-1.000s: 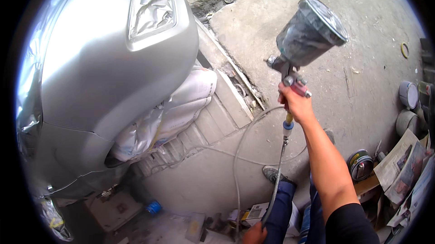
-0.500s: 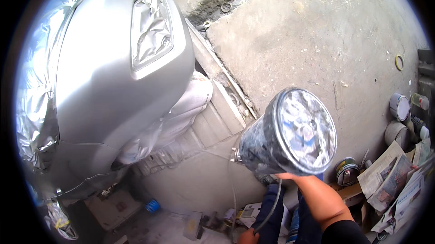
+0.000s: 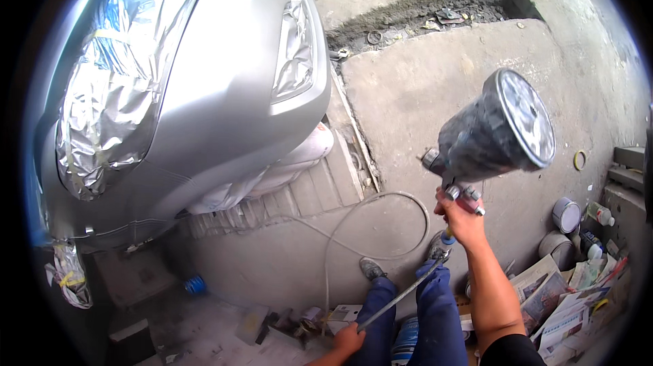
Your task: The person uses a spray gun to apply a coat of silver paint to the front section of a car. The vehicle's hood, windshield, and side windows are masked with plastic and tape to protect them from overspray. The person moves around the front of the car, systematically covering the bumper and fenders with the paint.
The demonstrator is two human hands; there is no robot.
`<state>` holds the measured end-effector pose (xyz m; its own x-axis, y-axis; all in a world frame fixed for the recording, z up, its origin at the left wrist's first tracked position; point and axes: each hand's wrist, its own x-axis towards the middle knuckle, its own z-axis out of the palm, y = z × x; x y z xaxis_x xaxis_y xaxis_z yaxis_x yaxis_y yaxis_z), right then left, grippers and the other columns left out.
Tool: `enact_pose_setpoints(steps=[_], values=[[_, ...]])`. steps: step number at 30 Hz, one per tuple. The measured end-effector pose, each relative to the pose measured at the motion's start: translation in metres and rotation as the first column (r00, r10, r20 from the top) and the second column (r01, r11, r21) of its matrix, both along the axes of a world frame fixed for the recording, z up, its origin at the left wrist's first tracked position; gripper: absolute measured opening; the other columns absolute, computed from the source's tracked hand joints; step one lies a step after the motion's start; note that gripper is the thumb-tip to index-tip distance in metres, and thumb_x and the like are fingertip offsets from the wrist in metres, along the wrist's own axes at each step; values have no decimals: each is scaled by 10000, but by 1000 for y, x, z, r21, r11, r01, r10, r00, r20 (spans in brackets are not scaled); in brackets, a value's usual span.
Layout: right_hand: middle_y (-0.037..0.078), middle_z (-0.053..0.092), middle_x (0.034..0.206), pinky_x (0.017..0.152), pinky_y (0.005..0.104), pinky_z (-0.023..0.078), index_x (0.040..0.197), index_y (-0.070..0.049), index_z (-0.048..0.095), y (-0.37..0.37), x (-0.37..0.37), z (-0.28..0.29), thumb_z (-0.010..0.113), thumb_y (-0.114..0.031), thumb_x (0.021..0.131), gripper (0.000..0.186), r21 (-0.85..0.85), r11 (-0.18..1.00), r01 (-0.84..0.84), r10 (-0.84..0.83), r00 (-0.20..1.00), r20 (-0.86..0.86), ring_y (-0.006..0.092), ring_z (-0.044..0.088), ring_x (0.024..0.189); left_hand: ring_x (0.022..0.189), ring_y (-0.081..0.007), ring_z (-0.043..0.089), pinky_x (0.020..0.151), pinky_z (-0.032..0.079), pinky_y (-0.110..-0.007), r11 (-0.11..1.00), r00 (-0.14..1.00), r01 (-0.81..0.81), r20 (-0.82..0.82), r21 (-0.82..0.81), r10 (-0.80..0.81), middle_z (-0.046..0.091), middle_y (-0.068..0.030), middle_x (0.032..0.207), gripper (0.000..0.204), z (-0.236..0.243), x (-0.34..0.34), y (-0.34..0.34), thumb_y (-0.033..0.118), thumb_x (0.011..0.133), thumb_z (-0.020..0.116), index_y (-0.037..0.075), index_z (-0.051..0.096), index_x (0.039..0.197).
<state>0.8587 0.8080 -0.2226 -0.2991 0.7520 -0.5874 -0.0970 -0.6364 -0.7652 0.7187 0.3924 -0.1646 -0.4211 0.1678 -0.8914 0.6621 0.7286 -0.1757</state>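
Observation:
My right hand (image 3: 464, 222) is wrapped round the handle of a paint spray gun (image 3: 476, 138), whose large paint-smeared cup tilts up to the right. The gun's nozzle (image 3: 430, 159) points left toward a silver car bumper (image 3: 231, 121). Low in the picture, my left hand (image 3: 349, 339) grips the grey air hose (image 3: 401, 296), which runs up to the gun's base and also loops across the ground. Crinkled silver masking film (image 3: 294, 60) covers the headlight opening, and more masking film (image 3: 112, 121) covers the car's front at the left.
Paint cans (image 3: 566, 215), a plastic bottle (image 3: 600, 213) and newspapers (image 3: 544, 284) lie along the right wall. A roll of tape (image 3: 579, 160) rests on the concrete. Behind runs a rubble-filled trench (image 3: 435, 19). A blue container (image 3: 195, 284) and boxes lie at lower left.
The spray gun has moved up and right, away from the bumper, and turned so its nozzle and handle show. My left hand has shifted left with the hose, and the view has swung.

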Motion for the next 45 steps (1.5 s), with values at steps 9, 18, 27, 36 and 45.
enact_pose_setpoints(steps=[9, 18, 27, 36, 45], values=[[45, 636, 844, 759, 327, 463, 1010, -34, 597, -23, 17, 37, 541, -236, 881, 246, 528, 359, -770, 744, 578, 336, 187, 598, 833, 873, -370, 602, 758, 469, -469, 997, 987, -71, -144, 33, 75, 639, -176, 901, 349, 36, -21, 18, 403, 799, 550, 88, 612, 936], [10, 563, 688, 512, 200, 366, 1197, -41, 531, 55, 26, 121, 589, -339, 877, 441, 187, 982, 4, -11, 999, 35, 63, 483, 578, 868, -417, 582, 758, 457, -479, 929, 918, -286, -212, 234, 336, 629, -212, 864, 355, 43, -15, 65, 398, 816, 550, 59, 610, 900], [58, 622, 809, 659, 291, 457, 880, -25, 619, 18, 36, 48, 602, -142, 857, 121, 368, 711, -599, 654, 755, -36, 150, 573, 731, 893, -384, 592, 773, 455, -467, 918, 933, -340, -53, 203, 357, 628, -211, 886, 428, 17, -3, 75, 455, 822, 545, 41, 613, 905], [35, 585, 663, 465, 205, 366, 1069, -20, 569, 165, 36, 185, 649, -335, 828, 405, 191, 944, -269, 266, 963, 45, 73, 503, 537, 899, -391, 592, 786, 456, -445, 872, 891, -453, 111, 186, 439, 629, -220, 900, 502, 5, 32, 132, 517, 815, 528, 32, 634, 892], [71, 633, 803, 604, 275, 463, 962, -5, 601, 174, 21, 206, 629, -145, 838, 189, 466, 671, -576, 696, 707, -128, 150, 581, 703, 906, -388, 588, 781, 453, -448, 823, 872, -485, 95, 296, 480, 630, -222, 896, 516, 29, 33, 146, 524, 814, 534, 31, 635, 932]])
